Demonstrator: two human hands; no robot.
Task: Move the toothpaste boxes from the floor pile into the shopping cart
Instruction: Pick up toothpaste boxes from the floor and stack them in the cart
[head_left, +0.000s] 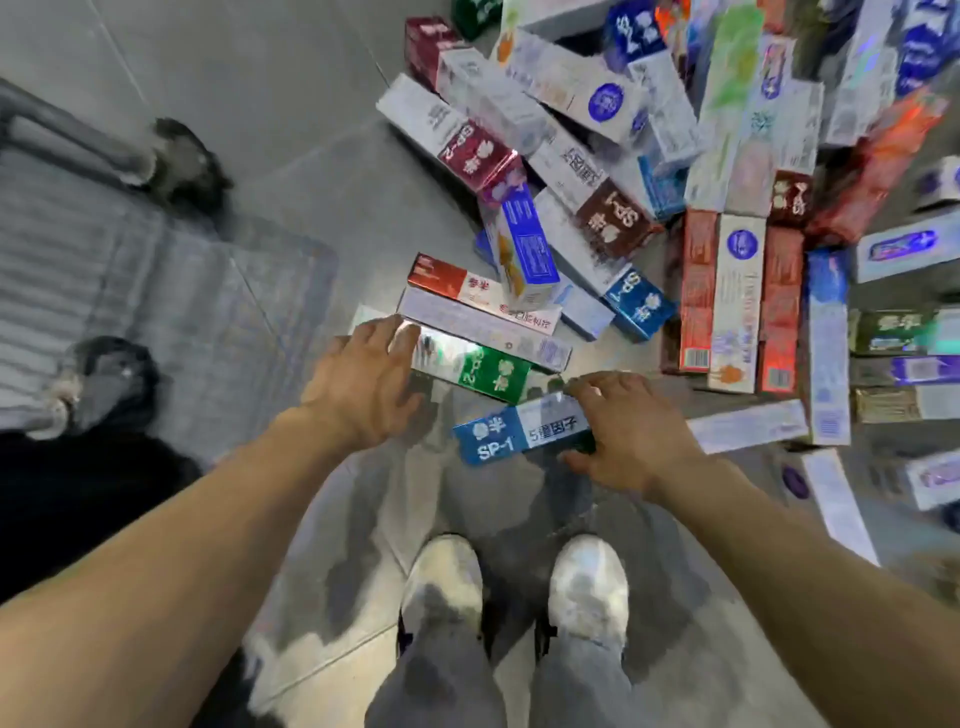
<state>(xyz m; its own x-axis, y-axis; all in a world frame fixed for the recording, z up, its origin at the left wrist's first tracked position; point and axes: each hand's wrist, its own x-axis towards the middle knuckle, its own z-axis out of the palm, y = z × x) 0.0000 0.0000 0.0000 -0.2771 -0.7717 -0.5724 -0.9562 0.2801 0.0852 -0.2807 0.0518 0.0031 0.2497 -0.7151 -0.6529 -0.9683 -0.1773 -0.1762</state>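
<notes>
A big pile of toothpaste boxes (701, 171) covers the floor at the upper right. My right hand (623, 431) grips one end of a blue and white box marked SP-1 (504, 436), thumb below and fingers over its top edge. My left hand (363, 374) reaches with spread fingers to the near end of a silver and green box (467, 364); its fingertips touch that end. Behind it lie a white box (483, 327) and a red and white box (467, 286). The shopping cart (78, 218) stands at the left, its wire base and black wheels in view.
My two white shoes (519, 587) stand on the grey tiled floor (260, 78) just below the hands. Loose boxes (831, 493) lie scattered at the right edge. A dark shape fills the lower left beside the cart.
</notes>
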